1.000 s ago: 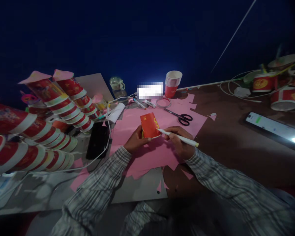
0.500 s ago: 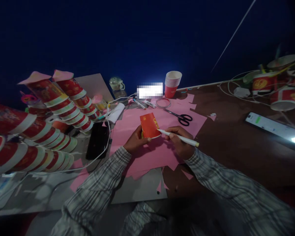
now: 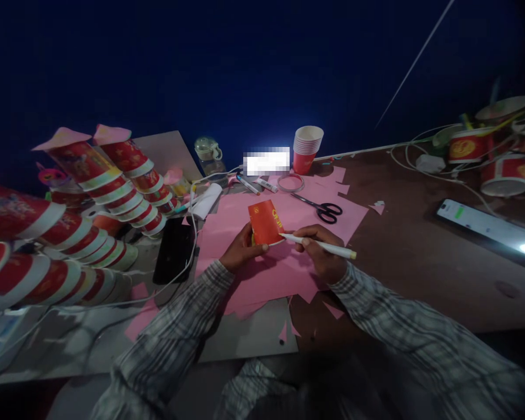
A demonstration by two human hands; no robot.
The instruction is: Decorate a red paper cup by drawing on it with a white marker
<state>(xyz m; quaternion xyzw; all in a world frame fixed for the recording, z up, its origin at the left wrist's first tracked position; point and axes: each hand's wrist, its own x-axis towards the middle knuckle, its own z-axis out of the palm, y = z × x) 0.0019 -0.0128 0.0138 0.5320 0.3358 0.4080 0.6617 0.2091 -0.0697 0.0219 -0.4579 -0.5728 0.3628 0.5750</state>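
Note:
My left hand (image 3: 244, 249) grips a red paper cup (image 3: 263, 223) that is tilted, its white rim facing down toward me. Yellow marks run down the right side of the cup. In my right hand (image 3: 326, 252) is a white marker pen (image 3: 332, 249) with a yellow end, and its tip touches or nearly touches the cup near the rim. Below both hands lies pink paper (image 3: 266, 286) with jagged edges. Black-handled scissors (image 3: 321, 208) rest on that paper, beyond my right hand.
Tall stacks of red and white cups (image 3: 100, 181) lean at the left. A nested cup stack (image 3: 307, 149) stands at the back. A black phone (image 3: 174, 251) lies left with a white cable across it; a lit phone (image 3: 485, 227) lies right. Pens (image 3: 248, 185) sit behind the paper.
The marker tip has shifted slightly down along the cup, and the yellow marks have grown. The cup has turned a little. Both hands stay nearly in place.

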